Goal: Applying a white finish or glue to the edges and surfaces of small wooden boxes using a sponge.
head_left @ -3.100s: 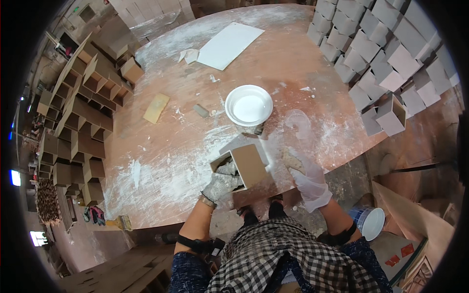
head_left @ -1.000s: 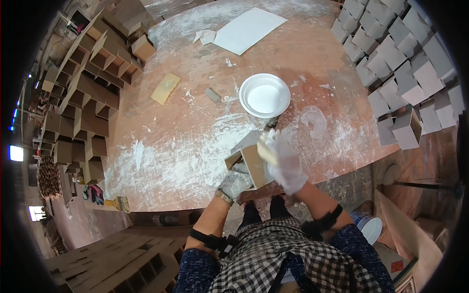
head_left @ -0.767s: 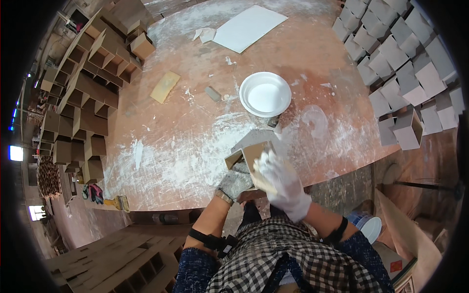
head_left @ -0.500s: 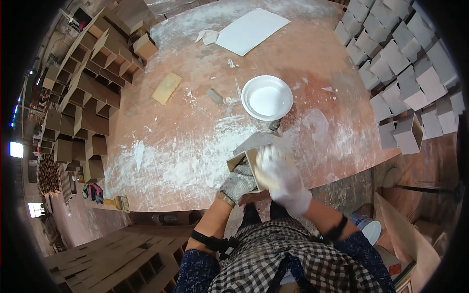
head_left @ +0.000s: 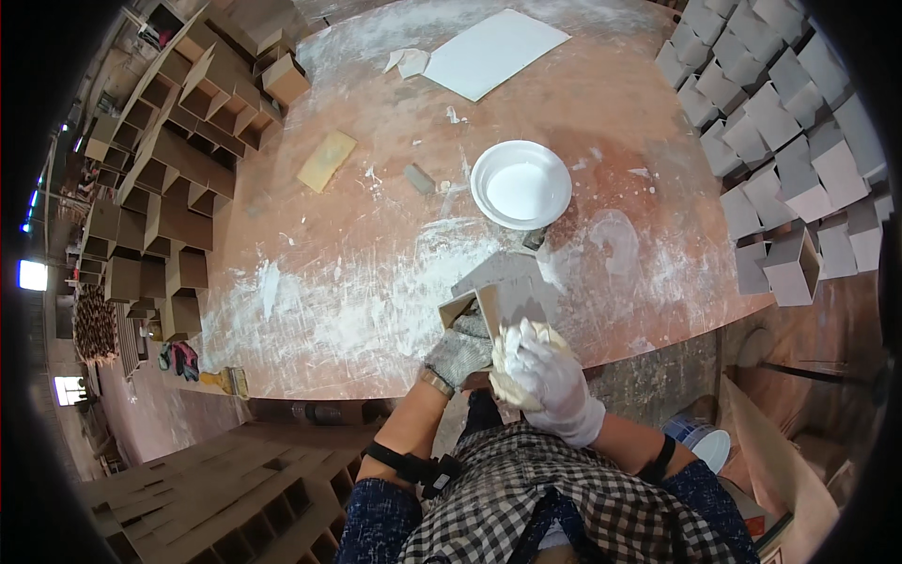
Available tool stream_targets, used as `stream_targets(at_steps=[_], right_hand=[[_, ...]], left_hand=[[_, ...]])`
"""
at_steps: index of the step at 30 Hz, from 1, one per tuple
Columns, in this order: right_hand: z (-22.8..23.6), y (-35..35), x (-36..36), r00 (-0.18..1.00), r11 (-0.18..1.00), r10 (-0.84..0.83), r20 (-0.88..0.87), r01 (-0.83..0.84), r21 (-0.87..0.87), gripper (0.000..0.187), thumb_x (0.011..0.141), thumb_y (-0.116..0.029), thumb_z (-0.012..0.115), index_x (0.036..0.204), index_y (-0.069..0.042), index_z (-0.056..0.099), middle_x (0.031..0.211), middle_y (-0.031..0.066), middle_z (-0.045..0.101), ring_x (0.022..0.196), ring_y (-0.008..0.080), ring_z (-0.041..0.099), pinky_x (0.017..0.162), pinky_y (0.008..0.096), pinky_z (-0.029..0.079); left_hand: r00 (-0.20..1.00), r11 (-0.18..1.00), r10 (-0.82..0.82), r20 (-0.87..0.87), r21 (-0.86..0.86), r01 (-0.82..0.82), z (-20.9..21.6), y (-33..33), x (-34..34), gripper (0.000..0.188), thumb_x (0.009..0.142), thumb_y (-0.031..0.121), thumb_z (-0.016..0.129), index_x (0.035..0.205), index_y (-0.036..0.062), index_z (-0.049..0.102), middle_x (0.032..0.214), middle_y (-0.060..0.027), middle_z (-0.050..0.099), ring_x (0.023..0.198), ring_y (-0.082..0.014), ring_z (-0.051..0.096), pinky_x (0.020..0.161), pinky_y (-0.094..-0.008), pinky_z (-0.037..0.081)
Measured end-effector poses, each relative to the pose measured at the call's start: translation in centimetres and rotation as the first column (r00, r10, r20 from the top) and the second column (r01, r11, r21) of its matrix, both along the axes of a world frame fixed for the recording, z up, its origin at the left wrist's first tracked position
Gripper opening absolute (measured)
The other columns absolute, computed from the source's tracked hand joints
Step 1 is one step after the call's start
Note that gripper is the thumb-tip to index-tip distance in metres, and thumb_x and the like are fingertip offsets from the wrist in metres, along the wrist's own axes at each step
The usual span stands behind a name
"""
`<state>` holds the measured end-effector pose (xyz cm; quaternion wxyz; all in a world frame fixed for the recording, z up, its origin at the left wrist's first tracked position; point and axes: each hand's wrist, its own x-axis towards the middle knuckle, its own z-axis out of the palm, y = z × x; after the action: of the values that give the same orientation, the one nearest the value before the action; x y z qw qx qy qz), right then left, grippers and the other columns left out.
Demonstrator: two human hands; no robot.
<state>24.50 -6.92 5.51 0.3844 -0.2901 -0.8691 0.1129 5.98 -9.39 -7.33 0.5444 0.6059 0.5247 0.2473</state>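
Observation:
My left hand (head_left: pixel 458 352), in a grey knitted glove, reaches into a small open brown box (head_left: pixel 487 303) and grips it from inside above the table's near edge. My right hand (head_left: pixel 556 383), in a white-smeared glove, is closed around a cream cloth or soft sponge (head_left: pixel 510 387); its exact kind is unclear. The cream pad rests against or just beside the box's right side, partly hiding that face. Beyond the box stands a white bowl (head_left: pixel 478 181) with white liquid in it.
White smears cover the table (head_left: pixel 310 310). On it lie a yellow rectangular pad (head_left: pixel 327 161), a small grey block (head_left: pixel 419 179) and a white sheet (head_left: pixel 498 54). Brown boxes (head_left: pixel 183 216) are stacked left, pale coated boxes (head_left: pixel 794 268) right. A brush (head_left: pixel 225 381) lies at the near left edge.
My right hand, blurred before, has come down along the box's side toward my body with the cream pad. My left hand keeps its hold. The whole view has shifted slightly.

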Motion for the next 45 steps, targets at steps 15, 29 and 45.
stream_targets(at_steps=[15, 29, 45], right_hand=[[-2.1, -1.1, 1.9, 0.979, 0.966, 0.162, -0.124, -0.183, -0.185, 0.025, 0.07, -0.01, 0.067, 0.095, -0.014, 0.07, 0.096, 0.0057, 0.065, 0.102, 0.0269, 0.061, 0.087, 0.0435, 0.049], [-3.4, -0.3, 3.1, 0.969, 0.966, 0.21, -0.13, -0.226, -0.129, 0.028, 0.07, -0.013, 0.069, 0.097, -0.004, 0.066, 0.105, 0.0129, 0.063, 0.11, 0.0267, 0.058, 0.09, 0.0391, 0.047], [-2.9, 12.0, 0.9, 0.813, 0.558, -0.216, -0.541, -0.352, -0.751, 0.053, 0.076, 0.009, 0.055, 0.125, -0.01, 0.055, 0.124, 0.0161, 0.057, 0.115, 0.0261, 0.056, 0.098, 0.0342, 0.045]], left_hand=[[0.61, 0.9, -0.296, -0.735, 0.0, 0.437, 8.4, 0.9, 0.9, 0.049, 0.097, 0.033, 0.041, 0.138, 0.0066, 0.037, 0.141, -0.014, 0.039, 0.128, -0.0228, 0.04, 0.106, -0.0355, 0.034], [0.605, 0.888, -0.422, -0.675, -0.176, 0.424, 7.3, 2.0, 1.4, 0.055, 0.095, 0.035, 0.041, 0.139, 0.0048, 0.031, 0.139, -0.0157, 0.037, 0.124, -0.0304, 0.04, 0.103, -0.0371, 0.038], [0.827, 0.987, -0.088, -0.556, 0.064, 0.148, 3.4, 1.0, 0.7, 0.049, 0.088, 0.032, 0.052, 0.129, 0.0062, 0.049, 0.13, -0.0132, 0.052, 0.12, -0.0247, 0.05, 0.102, -0.0335, 0.038]])
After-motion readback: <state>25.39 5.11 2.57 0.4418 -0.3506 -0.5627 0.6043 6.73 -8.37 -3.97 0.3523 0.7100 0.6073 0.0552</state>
